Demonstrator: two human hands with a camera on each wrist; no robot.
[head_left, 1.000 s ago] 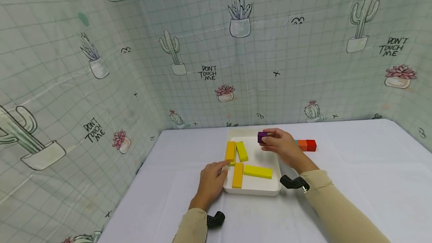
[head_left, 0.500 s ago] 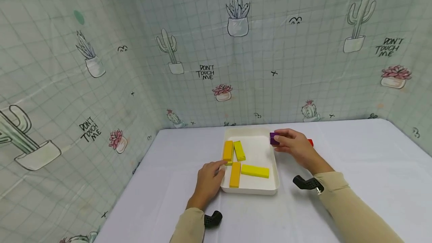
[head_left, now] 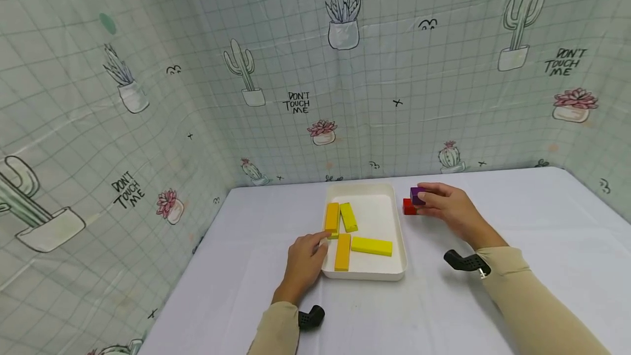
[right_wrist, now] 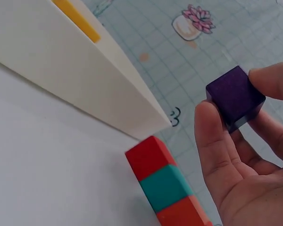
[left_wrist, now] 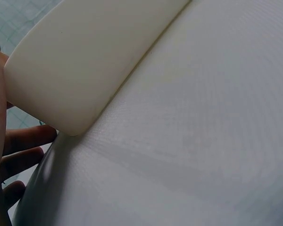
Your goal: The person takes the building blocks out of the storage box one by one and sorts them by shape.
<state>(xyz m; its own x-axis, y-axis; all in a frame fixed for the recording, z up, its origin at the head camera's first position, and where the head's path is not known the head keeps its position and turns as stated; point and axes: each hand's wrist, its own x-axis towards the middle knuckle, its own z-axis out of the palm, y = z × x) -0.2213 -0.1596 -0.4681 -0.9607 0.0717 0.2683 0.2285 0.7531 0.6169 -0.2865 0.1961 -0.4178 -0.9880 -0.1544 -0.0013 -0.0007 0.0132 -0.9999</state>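
My right hand (head_left: 451, 204) pinches a small purple cube (right_wrist: 237, 96) between thumb and fingers, right of the tray. In the head view the cube shows just above a red cube (head_left: 408, 207). That red cube heads a row with a teal cube (right_wrist: 166, 187) and an orange cube (right_wrist: 185, 214), which my hand hides in the head view. My left hand (head_left: 304, 259) holds the white tray (head_left: 379, 275) at its near left side, index finger over the rim near an orange-yellow block (head_left: 332, 218). In the left wrist view, fingers (left_wrist: 30, 138) lie outside the tray's corner.
Inside the tray lie a second orange-yellow block (head_left: 342, 252), a yellow block (head_left: 372, 246) set crosswise and another yellow block (head_left: 348, 217) near the back. A white cloth covers the table (head_left: 256, 234). Behind it hangs a cactus-print curtain (head_left: 374, 70).
My right hand has carried the purple cube rightward, from over the tray to over the row of cubes. The left hand has stayed at the tray's rim. The head view has shifted slightly.
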